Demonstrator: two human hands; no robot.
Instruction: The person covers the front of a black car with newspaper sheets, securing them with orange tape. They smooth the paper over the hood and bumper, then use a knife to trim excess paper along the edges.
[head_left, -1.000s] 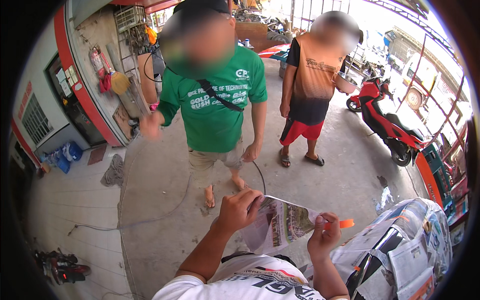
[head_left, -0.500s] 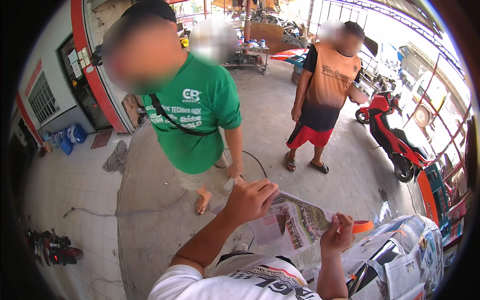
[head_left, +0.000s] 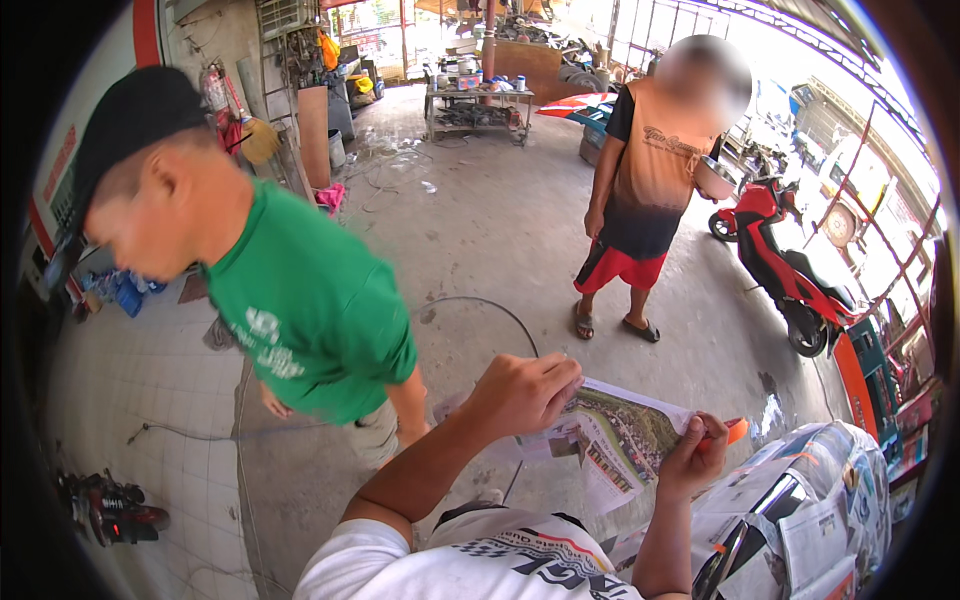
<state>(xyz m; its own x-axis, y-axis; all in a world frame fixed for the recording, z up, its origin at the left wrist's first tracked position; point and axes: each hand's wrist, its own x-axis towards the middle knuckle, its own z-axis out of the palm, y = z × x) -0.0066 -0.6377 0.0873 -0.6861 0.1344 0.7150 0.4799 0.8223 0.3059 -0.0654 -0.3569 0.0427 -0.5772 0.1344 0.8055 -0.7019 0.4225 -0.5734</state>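
Note:
A printed newspaper sheet (head_left: 618,448) hangs between my two hands in front of my chest. My left hand (head_left: 527,396) is closed, pinching the sheet's upper left part. At the upper right corner, my right hand (head_left: 692,462) grips the paper between thumb and fingers. A roll of orange tape (head_left: 737,431) sits at the fingers of that same hand, partly hidden by them. Just right of my right forearm stands a bulky object covered in newspaper and clear plastic (head_left: 815,535), with strips of orange tape on it.
A person in a green shirt (head_left: 310,300) is close by on the left. Farther off, another person in an orange and black shirt (head_left: 655,150) holds a bowl (head_left: 715,178). A red motorcycle (head_left: 785,260) is parked at right. A dark hose (head_left: 500,308) lies on the concrete floor.
The person in green has moved left and turned side-on. Both my hands have shifted slightly right with the newspaper. The tape roll now shows less, more covered by my right hand.

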